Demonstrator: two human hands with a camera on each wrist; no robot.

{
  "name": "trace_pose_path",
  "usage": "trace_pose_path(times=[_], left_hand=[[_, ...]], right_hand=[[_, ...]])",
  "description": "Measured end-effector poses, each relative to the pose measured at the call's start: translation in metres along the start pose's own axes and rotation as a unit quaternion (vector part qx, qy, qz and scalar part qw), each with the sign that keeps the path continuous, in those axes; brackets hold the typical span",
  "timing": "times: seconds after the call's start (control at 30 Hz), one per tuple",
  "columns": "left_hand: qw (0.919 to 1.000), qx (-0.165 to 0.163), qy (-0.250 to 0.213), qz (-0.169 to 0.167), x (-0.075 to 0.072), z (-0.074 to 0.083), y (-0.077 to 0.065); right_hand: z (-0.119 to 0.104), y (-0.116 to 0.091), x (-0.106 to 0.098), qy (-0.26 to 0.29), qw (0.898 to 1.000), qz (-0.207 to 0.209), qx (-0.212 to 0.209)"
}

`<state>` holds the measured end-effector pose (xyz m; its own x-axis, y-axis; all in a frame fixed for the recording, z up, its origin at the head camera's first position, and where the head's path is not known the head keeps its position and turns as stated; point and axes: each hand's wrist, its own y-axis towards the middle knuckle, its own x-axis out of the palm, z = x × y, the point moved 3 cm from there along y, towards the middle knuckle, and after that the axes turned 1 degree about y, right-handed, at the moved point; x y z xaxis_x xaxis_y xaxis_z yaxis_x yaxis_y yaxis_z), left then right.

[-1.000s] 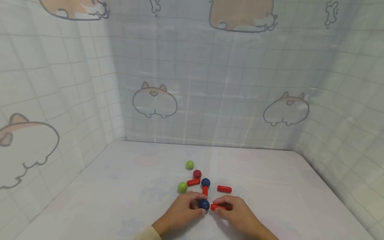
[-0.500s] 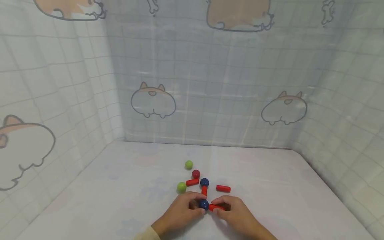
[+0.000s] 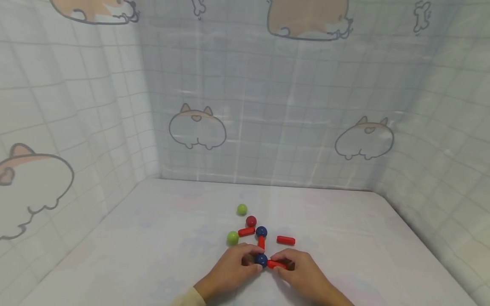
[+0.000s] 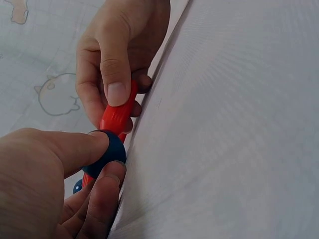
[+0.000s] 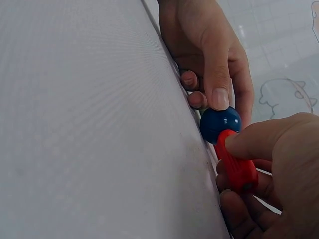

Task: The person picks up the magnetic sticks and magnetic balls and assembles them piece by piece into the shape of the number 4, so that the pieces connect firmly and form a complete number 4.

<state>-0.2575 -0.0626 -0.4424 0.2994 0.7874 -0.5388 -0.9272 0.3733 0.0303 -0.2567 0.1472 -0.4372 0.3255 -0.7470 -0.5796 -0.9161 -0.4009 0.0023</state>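
Note:
My left hand (image 3: 234, 264) pinches a dark blue ball (image 3: 261, 260) between thumb and fingers, low over the table. From the right, my right hand (image 3: 302, 268) grips a short red rod (image 3: 273, 264), whose near end meets the ball. In the right wrist view the thumb lies along this red rod (image 5: 238, 167), end-on against the blue ball (image 5: 218, 122). A second red rod (image 3: 261, 242) runs from the held ball away to another dark blue ball (image 3: 261, 231). My left fingers partly cover the join there.
Beyond the left hand lie a green ball (image 3: 232, 238), a loose red rod (image 3: 246, 231), a red ball (image 3: 251, 221) and a farther green ball (image 3: 242, 209). Another red rod (image 3: 286, 240) lies beyond the right hand. Patterned sheets (image 3: 268, 106) wall the table's back and sides.
My right hand has brought its red rod slightly left, closing the small gap to the blue ball. The left hand keeps its grip on the ball, and the loose pieces stay put.

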Motion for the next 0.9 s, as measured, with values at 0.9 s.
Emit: trace_pose_path(times=[0.9], left_hand=[[0.9604,0.036,0.069,0.267,-0.061,-0.020,0.005]], right_hand=[[0.001,0.003,-0.001,-0.011,1.000,-0.019,-0.013]])
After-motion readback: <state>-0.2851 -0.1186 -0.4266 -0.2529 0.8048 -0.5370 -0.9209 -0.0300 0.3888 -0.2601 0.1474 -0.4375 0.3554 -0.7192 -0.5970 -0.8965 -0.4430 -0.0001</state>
